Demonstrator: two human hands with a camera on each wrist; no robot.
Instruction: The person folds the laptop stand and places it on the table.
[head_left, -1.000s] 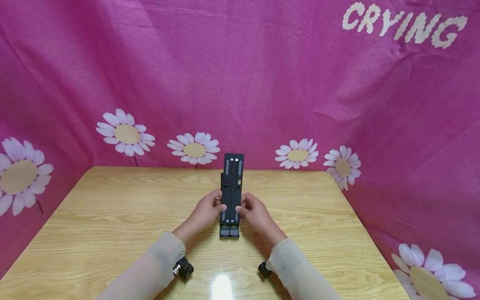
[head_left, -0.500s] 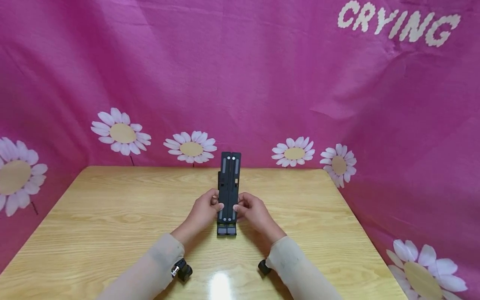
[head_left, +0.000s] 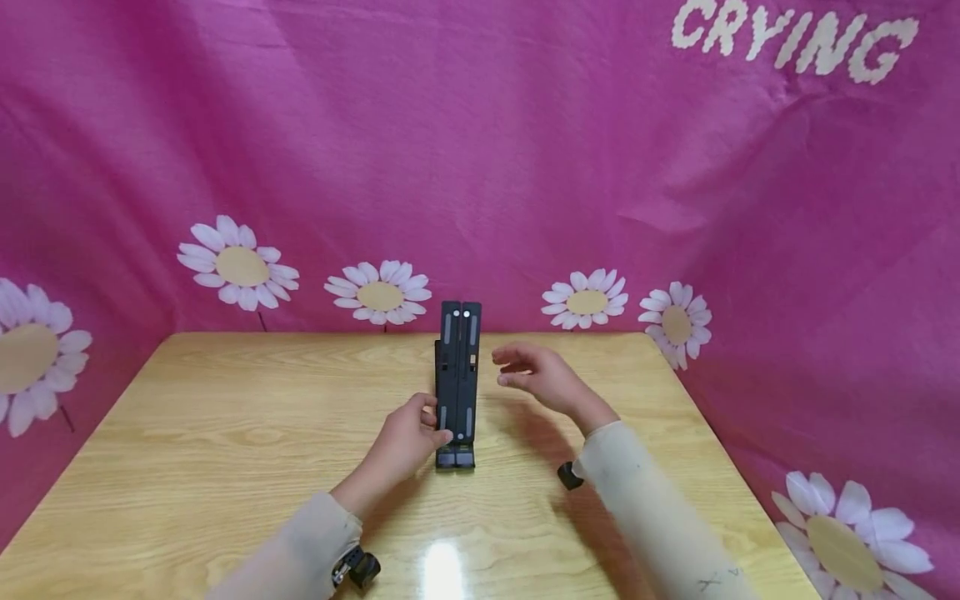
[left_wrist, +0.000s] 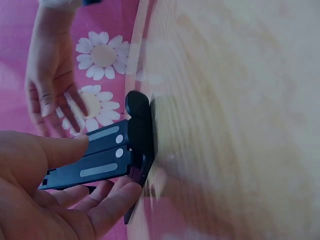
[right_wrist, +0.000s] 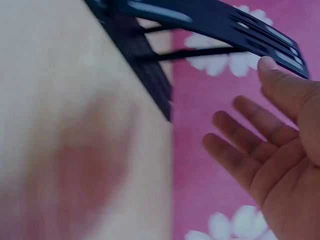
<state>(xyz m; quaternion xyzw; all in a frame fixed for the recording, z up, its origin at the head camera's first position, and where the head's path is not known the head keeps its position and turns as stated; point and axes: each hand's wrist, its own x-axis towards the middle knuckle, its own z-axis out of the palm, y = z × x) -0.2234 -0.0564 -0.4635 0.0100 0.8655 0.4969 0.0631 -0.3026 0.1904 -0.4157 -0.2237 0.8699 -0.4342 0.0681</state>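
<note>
A wood-grained table [head_left: 262, 433] spreads beneath the left hand [head_left: 401, 442] and right hand [head_left: 543, 379], a bright glare [head_left: 442, 571] nearer the person than either; beyond both hangs a magenta cloth [head_left: 487, 150] with white daisies [head_left: 378, 295] and, above and right of the right hand, pale "CRYING" lettering [head_left: 793, 39]

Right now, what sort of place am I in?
Probably a makeshift recording booth, though I can't be certain: pink daisy-print cloth hangs behind and on both sides of a wood-grain table, and small black wrist cameras are worn.
</note>
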